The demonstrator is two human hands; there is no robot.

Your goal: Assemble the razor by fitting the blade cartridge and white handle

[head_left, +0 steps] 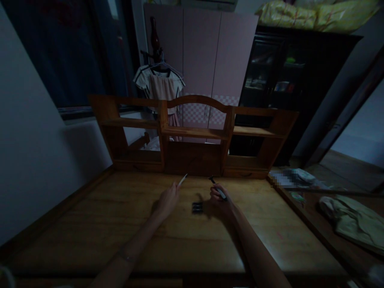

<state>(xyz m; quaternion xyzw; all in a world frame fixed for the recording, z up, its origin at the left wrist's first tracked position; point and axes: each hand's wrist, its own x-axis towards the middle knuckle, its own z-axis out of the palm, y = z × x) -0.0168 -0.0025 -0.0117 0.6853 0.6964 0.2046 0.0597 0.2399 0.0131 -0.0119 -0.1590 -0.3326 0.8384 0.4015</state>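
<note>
My left hand [168, 200] is closed around a thin white stick with a dark tip [183, 179], which points up and away to the right. My right hand [222, 197] grips a razor [221, 193] by its grey and black handle, the dark T-shaped head tilted up to the left. Between the hands, on the wooden desk [180, 244], lies a small black ribbed pack [197, 207] that looks like razor cartridges. Neither hand touches it. Dim light hides the finer details.
A wooden shelf unit [195, 132] with open compartments stands along the desk's far edge. A wall [39, 160] borders the left side. At the right, a lower brown surface holds a pale green cloth item [357, 220] and plastic bags [303, 176].
</note>
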